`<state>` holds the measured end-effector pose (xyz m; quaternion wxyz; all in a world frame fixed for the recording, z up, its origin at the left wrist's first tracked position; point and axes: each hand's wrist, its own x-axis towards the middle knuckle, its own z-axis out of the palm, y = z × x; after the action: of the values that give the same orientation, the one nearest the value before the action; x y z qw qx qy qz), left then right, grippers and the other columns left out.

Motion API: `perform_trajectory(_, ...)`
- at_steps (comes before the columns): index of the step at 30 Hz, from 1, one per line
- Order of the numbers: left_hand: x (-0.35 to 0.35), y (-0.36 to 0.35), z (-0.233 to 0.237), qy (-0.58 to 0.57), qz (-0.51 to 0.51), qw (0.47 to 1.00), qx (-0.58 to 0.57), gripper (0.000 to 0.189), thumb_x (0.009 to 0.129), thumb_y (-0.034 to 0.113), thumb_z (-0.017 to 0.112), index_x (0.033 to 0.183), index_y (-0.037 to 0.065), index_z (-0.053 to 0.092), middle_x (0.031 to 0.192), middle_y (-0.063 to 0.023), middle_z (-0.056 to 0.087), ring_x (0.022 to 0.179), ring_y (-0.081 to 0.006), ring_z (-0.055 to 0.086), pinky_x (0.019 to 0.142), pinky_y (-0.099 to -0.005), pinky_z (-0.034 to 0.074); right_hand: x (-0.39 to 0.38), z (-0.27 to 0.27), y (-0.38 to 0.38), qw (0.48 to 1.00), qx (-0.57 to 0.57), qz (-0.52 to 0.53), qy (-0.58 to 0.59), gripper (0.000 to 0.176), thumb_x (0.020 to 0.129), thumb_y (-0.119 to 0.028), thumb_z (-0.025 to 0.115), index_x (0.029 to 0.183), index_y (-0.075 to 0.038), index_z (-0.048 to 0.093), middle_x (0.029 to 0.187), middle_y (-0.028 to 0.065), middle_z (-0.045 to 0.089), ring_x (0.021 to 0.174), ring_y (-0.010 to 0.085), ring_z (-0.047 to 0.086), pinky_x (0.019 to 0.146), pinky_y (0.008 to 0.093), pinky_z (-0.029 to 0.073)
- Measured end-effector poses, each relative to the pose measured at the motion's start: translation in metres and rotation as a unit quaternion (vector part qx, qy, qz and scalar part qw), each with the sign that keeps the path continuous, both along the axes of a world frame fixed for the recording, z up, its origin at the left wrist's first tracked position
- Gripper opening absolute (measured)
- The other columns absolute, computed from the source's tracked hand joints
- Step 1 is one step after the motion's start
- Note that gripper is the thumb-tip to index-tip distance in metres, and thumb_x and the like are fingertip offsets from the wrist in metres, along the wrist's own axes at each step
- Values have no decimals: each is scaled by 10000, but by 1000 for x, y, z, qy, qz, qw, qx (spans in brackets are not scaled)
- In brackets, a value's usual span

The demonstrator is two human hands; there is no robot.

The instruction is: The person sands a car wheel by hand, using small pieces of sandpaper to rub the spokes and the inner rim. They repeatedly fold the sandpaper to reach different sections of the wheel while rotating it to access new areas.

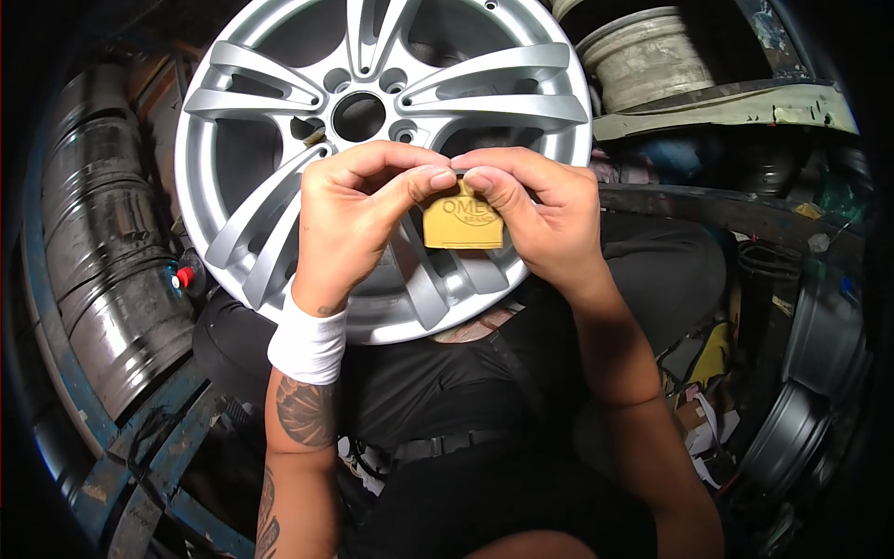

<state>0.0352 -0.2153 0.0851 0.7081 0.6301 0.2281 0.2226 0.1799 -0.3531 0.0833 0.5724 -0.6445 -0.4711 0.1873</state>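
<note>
Between my two hands hangs a small yellow piece (pixel 463 228) that looks like stiff paper, printed with "OMEG" and "BRAND" as far as the letters show. My left hand (pixel 349 210) pinches its upper left corner between thumb and forefinger. At the upper right, my right hand (pixel 551 216) grips it in the same way, and the thumb covers part of the print. The fingertips nearly meet at the top edge. Behind the piece, a silver alloy wheel rim (pixel 237 191) leans face up against my lap, and both hands are above its lower spokes.
Stacked dark metal rims (pixel 121 270) line the left side, beside a blue metal frame (pixel 140 466). A bottle with a red cap (pixel 183 278) stands near the rim. Another worn rim (pixel 647 61) sits on a rack at upper right. More rims (pixel 787 438) and scraps lie at lower right.
</note>
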Motion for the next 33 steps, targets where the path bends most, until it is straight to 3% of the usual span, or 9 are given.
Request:
perform_trajectory(4,-1,-1,-2,3,-5,998,-64,111,929,37,772,1004,-44,785,905,-91,779,817,-115,715,763,-241,576,-2,-1,-1,999,2,-21,-42,138,970,-115,731,1011,11,767,903,119,788,803,204,780,704,280,596)
perform_trajectory(8,-2,-2,-5,3,20,1000,14,96,940,45,763,979,-39,789,902,-94,781,828,-116,722,768,-242,578,0,-3,-2,999,12,7,-41,139,976,-114,723,986,17,768,898,112,789,807,197,781,706,274,599)
perform_trajectory(13,2,-11,-3,-7,56,991,122,77,936,41,760,950,-28,790,864,-88,782,790,-114,734,725,-231,580,2,-2,-2,999,1,15,49,142,982,-96,709,989,34,766,897,119,788,823,178,771,734,268,592)
perform_trajectory(16,0,-9,2,-13,57,964,260,58,901,27,785,936,-20,791,835,-81,779,745,-120,740,682,-227,579,4,-1,-2,994,-2,39,105,137,986,-71,696,999,47,763,911,119,788,852,156,753,772,265,583)
perform_trajectory(19,1,-7,4,-30,49,955,292,63,869,10,806,926,-11,789,821,-74,776,729,-126,746,663,-229,581,8,0,-3,987,-6,59,148,129,986,-47,684,1009,53,761,936,114,787,884,143,736,801,263,577)
perform_trajectory(22,1,-5,5,-30,31,959,279,69,869,-3,806,930,-21,780,835,-83,776,736,-124,744,659,-233,582,9,0,-3,986,-8,72,153,122,979,-26,683,1033,50,762,960,110,786,906,137,729,816,261,576)
perform_trajectory(29,-2,-2,-1,-41,-19,996,73,112,880,-55,782,958,-37,705,944,-102,738,867,-134,717,769,-250,578,11,-5,-3,967,-2,114,230,156,958,5,697,1095,43,762,994,102,786,945,140,729,847,259,577)
perform_trajectory(33,-2,1,-2,-44,-23,999,-5,137,874,-90,771,942,-21,674,949,-80,710,876,-120,684,803,-260,569,8,-4,-1,970,-29,87,225,166,990,-53,689,1110,38,758,991,97,782,955,145,724,850,261,571)
